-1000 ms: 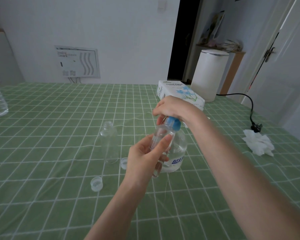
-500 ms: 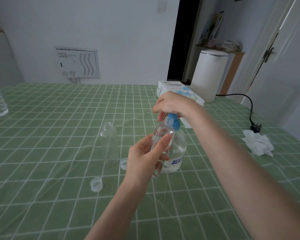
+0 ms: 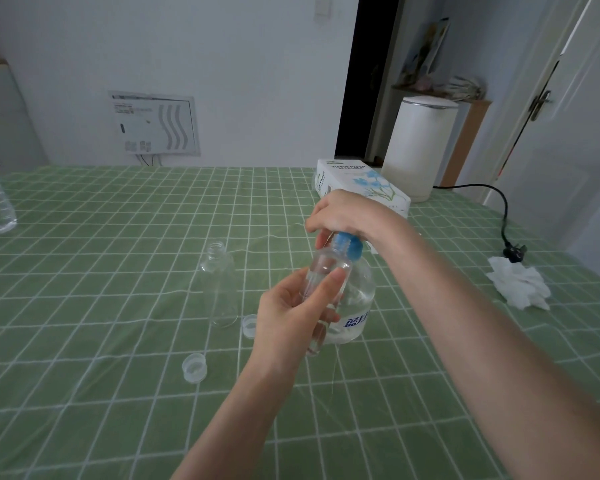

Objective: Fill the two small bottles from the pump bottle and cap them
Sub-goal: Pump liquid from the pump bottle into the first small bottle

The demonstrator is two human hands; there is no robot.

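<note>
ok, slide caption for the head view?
Left hand holds a small bottle at the pump bottle, right hand gripping its blue pump head; second bottle and two caps beside.

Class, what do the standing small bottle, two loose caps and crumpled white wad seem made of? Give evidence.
The standing small bottle: probably clear glossy plastic, see-through with highlights. The nearer cap and farther cap: translucent whitish plastic, likely. The crumpled white wad: seemingly tissue paper, soft matte folds.

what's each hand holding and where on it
The left hand grips a small clear bottle around its body; the right hand curls over the pump bottle at its blue pump head.
</note>
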